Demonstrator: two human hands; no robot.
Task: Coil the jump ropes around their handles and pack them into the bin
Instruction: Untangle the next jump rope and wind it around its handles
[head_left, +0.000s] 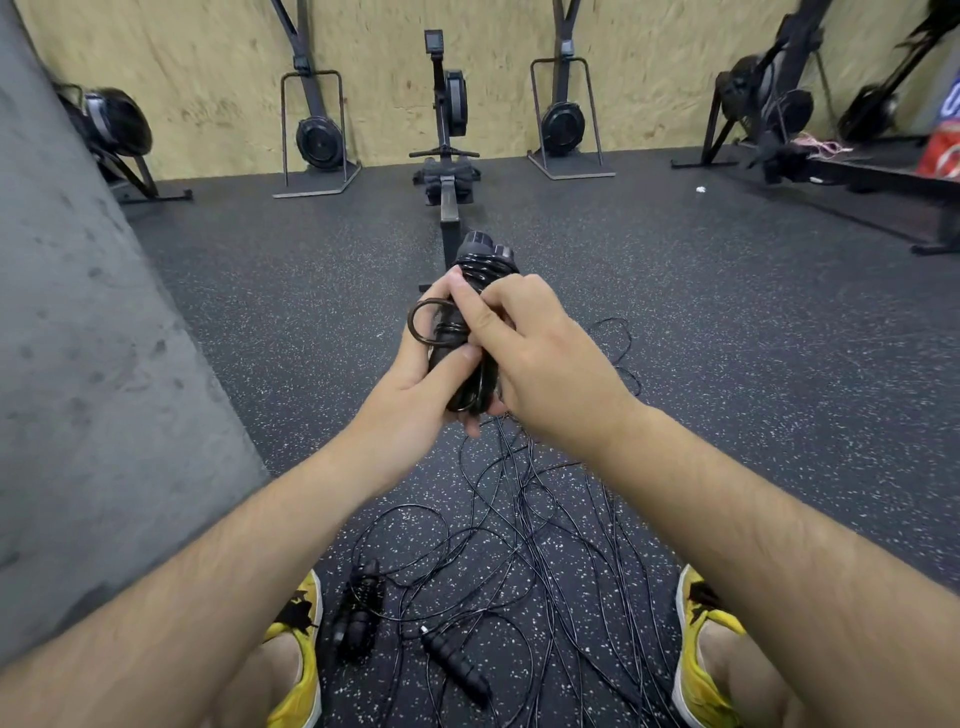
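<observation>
A black jump rope bundle (480, 265), two handles side by side with cord wound round them, is held up at chest height in mid view. My left hand (423, 374) grips the handles from below, thumb pressed on the cord. My right hand (524, 338) holds the bundle from the right, its fingers curled over the wraps. A small cord loop (428, 322) sticks out on the left. Loose black cords (524, 525) lie tangled on the floor below. A coiled rope (358, 613) and a single loose handle (457, 667) lie between my feet. No bin is in view.
A rowing machine (447, 156) stands straight ahead on the speckled black rubber floor. Ski-type machines (317, 135) line the plywood wall. A grey concrete pillar (78, 364) rises close on the left. More rowers (779, 114) stand at the right. My yellow shoes (298, 644) flank the cords.
</observation>
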